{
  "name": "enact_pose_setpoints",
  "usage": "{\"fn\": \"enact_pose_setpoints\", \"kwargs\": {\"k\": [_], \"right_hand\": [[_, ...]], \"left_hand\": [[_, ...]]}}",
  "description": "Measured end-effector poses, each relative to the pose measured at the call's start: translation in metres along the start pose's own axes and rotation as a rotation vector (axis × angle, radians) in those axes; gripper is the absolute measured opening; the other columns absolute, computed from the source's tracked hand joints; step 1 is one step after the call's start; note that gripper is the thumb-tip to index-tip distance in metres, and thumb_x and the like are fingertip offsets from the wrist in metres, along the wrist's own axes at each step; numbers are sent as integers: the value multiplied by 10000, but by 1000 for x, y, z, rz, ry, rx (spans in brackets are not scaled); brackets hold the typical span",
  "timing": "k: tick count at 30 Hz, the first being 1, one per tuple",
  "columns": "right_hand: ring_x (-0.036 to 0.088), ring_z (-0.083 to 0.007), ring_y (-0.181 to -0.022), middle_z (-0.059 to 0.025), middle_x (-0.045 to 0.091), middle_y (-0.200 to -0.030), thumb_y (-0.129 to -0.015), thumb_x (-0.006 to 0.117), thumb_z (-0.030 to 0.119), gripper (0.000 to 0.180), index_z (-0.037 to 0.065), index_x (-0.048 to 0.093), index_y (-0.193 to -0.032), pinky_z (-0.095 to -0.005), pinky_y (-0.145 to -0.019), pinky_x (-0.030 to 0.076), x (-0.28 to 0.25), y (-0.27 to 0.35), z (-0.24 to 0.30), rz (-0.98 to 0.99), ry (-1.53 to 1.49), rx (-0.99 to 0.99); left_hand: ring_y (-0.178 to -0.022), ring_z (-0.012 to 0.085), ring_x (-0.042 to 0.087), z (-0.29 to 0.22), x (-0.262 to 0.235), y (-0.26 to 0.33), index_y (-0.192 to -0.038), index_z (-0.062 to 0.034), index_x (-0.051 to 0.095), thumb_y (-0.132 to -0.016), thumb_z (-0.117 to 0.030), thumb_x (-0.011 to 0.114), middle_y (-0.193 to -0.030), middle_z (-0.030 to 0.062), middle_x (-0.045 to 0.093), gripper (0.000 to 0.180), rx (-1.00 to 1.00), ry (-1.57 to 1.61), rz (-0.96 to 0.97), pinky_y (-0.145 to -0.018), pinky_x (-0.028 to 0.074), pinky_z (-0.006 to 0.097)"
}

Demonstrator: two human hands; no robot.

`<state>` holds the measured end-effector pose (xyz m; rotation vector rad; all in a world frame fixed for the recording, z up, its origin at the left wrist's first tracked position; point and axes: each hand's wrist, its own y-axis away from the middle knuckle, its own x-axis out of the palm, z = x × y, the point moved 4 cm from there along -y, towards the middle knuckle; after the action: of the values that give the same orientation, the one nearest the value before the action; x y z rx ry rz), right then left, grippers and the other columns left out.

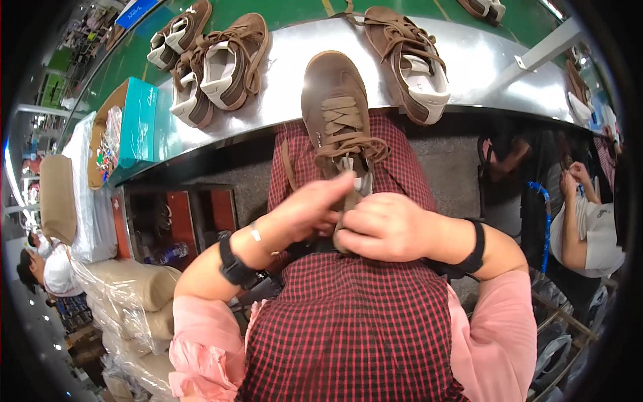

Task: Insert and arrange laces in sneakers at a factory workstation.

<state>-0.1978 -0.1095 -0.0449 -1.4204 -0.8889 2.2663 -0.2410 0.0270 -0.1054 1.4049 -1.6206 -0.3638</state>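
Observation:
A brown suede shoe (335, 100) with tan laces lies toe-away from me, its toe on the metal bench edge and its heel over my lap. My left hand (308, 211) and my right hand (385, 228) meet at the shoe's heel opening, both pinching it around the tongue and lace ends. The heel itself is hidden behind my fingers. Black bands sit on both wrists.
On the curved metal bench (482, 67) lie more brown shoes: two at left (224, 67), one at right (412, 57), another farther back (177, 33). A teal shoebox (130, 127) stands at the bench's left end. Other people sit at right (589, 228) and lower left (47, 268).

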Motion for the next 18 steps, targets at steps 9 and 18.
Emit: {"fn": "enact_pose_setpoints", "kwargs": {"k": [9, 18], "right_hand": [[635, -309, -820, -126, 643, -908, -741, 662, 53, 194, 46, 629, -932, -372, -706, 530, -34, -1, -49, -150, -212, 379], [628, -313, -769, -95, 637, -843, -746, 643, 74, 177, 60, 614, -921, -378, -678, 515, -8, 11, -66, -54, -144, 514]], "left_hand": [[-794, 252, 585, -38, 45, 59, -782, -73, 637, -721, -156, 619, -803, 53, 585, 105, 983, -1720, -160, -716, 463, 390], [-970, 309, 575, -28, 35, 41, -726, -50, 561, -630, -106, 689, -1103, 136, 548, 170, 1314, -1423, 0, -796, 497, 395]]}}
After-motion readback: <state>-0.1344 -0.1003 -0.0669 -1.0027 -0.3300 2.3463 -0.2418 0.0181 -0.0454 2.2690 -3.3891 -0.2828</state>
